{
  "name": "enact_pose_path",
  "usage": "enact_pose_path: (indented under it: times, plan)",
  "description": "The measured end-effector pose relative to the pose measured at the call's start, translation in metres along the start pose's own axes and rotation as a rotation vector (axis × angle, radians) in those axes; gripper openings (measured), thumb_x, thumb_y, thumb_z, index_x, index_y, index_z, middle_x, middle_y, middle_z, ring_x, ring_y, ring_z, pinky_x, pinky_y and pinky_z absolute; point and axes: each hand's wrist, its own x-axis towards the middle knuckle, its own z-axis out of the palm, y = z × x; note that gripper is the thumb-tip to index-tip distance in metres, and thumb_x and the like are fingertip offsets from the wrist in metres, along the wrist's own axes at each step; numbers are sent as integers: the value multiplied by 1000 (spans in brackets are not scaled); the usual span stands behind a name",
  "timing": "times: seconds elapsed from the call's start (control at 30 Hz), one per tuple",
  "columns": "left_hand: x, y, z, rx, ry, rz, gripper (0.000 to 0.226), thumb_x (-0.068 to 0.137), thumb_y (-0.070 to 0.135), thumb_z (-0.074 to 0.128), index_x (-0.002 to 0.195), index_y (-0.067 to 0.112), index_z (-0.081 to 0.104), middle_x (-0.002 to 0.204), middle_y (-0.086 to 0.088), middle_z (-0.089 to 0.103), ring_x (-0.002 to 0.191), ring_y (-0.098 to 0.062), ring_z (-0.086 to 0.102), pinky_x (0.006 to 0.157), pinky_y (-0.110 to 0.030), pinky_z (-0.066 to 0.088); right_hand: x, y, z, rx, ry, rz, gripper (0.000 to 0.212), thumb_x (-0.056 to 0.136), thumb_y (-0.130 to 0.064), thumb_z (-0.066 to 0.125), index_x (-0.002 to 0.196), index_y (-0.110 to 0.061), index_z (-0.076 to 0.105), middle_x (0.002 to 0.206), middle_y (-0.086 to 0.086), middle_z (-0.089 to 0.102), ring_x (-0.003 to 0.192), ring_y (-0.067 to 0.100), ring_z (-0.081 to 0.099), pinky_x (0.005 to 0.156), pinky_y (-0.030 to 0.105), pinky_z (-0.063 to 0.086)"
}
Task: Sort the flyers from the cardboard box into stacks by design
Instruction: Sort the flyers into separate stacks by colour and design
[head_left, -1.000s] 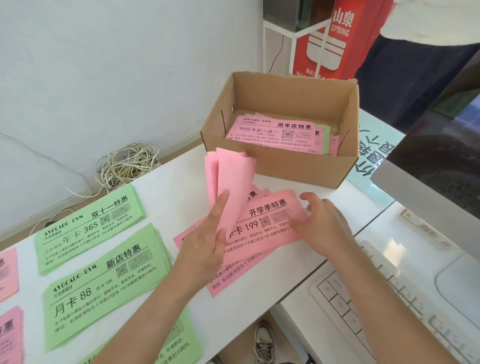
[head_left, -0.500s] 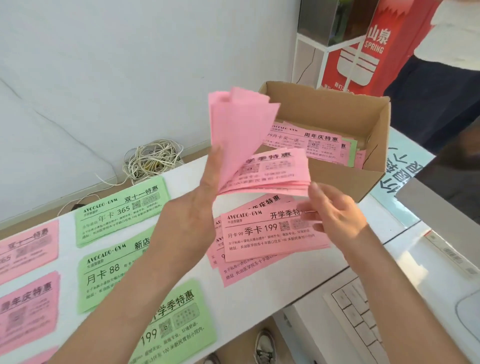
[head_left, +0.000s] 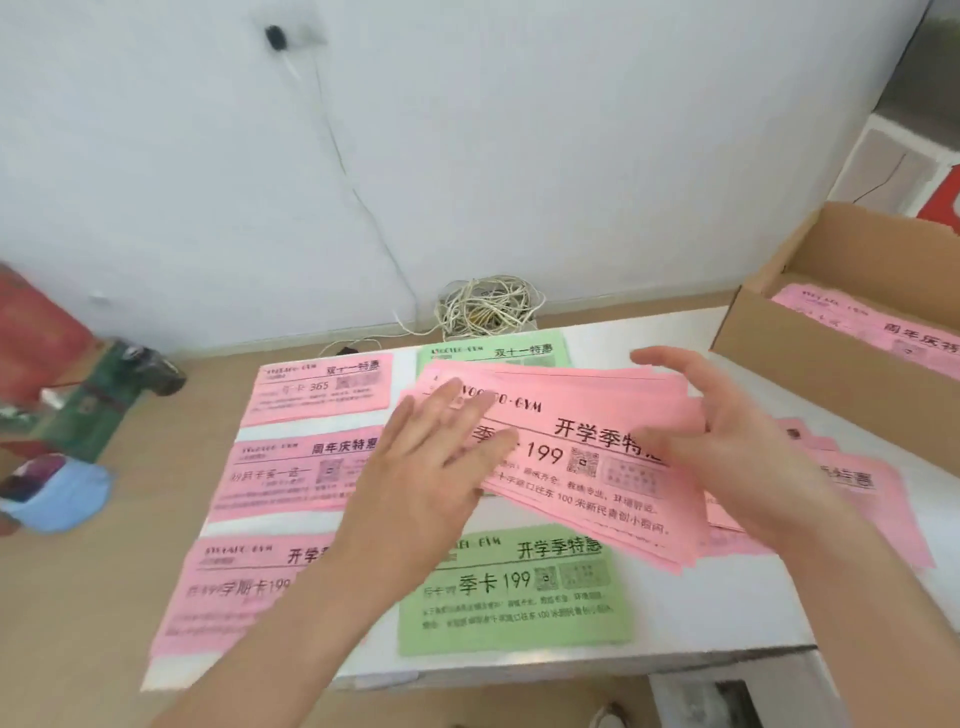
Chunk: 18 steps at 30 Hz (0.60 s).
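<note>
I hold a bundle of pink flyers (head_left: 587, 467) flat, just above the white table (head_left: 727, 613). My left hand (head_left: 431, 467) grips its left end with the fingers on top. My right hand (head_left: 727, 447) clasps its right end. Sorted stacks lie below: three pink stacks on the left (head_left: 317, 389) (head_left: 291, 478) (head_left: 234, 587), a green stack (head_left: 493, 353) at the back and a green stack (head_left: 514, 592) in front. A loose pink pile (head_left: 857, 483) lies behind my right hand. The cardboard box (head_left: 831, 358) stands at the right with pink flyers (head_left: 883, 327) inside.
A coil of white cable (head_left: 488, 306) sits against the wall behind the table. Red and green objects (head_left: 78, 384) and a blue item (head_left: 57, 493) lie on the floor to the left. The table's front edge runs just below the front green stack.
My view has swung left. The pink bundle, fanned upright in my left hand before, now lies flat between both hands over the sorted stacks. My right hand left the loose pile.
</note>
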Motion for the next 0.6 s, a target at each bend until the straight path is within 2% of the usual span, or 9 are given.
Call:
enact_pose_path:
  times: [0.07,0.1,0.17,0.27,0.3,0.37,0.4,0.5,0.6]
  plan:
    - [-30,-16,-17,-322,2,-380,74,79,16,70,136,47,34,154,9,24,143,-17,18,111,-53,28,2,-8,23,-49,-65,-21,53,85,9,60,110,-37,61,90,8,74,77,22,72,64,32,58]
    - [-45,-21,-27,-560,37,-540,77,80,15,70,136,52,31,152,19,26,141,-9,22,110,-51,32,2,-11,36,-66,-80,-31,51,85,8,62,108,-37,62,90,6,75,77,23,72,65,33,58]
    - [-75,-35,-41,-1092,135,-769,73,81,8,67,132,51,36,132,28,50,124,-2,47,99,-45,45,3,-13,61,-82,-83,-47,50,84,8,63,106,-37,62,92,8,74,79,27,72,69,41,59]
    - [-118,-72,-54,-1903,250,-874,83,59,1,71,133,31,46,126,-9,62,110,-37,61,80,-52,54,5,-12,102,-63,-123,-53,54,84,10,61,112,-36,60,90,15,73,79,33,71,70,43,60]
    - [-128,-87,-57,-2021,266,-875,86,55,7,78,133,26,48,123,-16,62,101,-40,64,72,-51,56,6,-12,115,-69,-134,-61,57,84,10,61,115,-38,58,89,18,72,78,33,71,71,43,60]
    - [-139,-117,-62,-1932,234,-950,84,54,23,89,129,24,52,112,-18,67,83,-34,68,61,-44,58,8,-11,143,-90,-152,-92,64,85,8,61,119,-45,55,90,19,72,82,35,70,76,48,58]
    - [-141,-130,-61,-1825,213,-1023,76,59,21,88,127,25,53,109,-18,68,81,-33,69,62,-45,58,9,-11,157,-110,-153,-111,66,85,7,62,120,-49,54,92,18,72,85,34,70,80,48,56]
    - [-141,-156,-59,-1508,149,-1051,53,81,-6,62,126,20,50,107,-13,70,95,-31,68,81,-54,54,17,-10,194,-222,-79,-195,68,82,5,65,119,-52,55,103,4,69,89,22,69,83,43,56]
    - [-138,-177,-62,-1192,281,-961,36,86,-11,54,106,18,58,94,3,74,90,-15,70,82,-42,55,21,-12,222,-355,-18,-242,66,82,3,64,114,-54,54,94,-11,66,79,8,65,75,29,54]
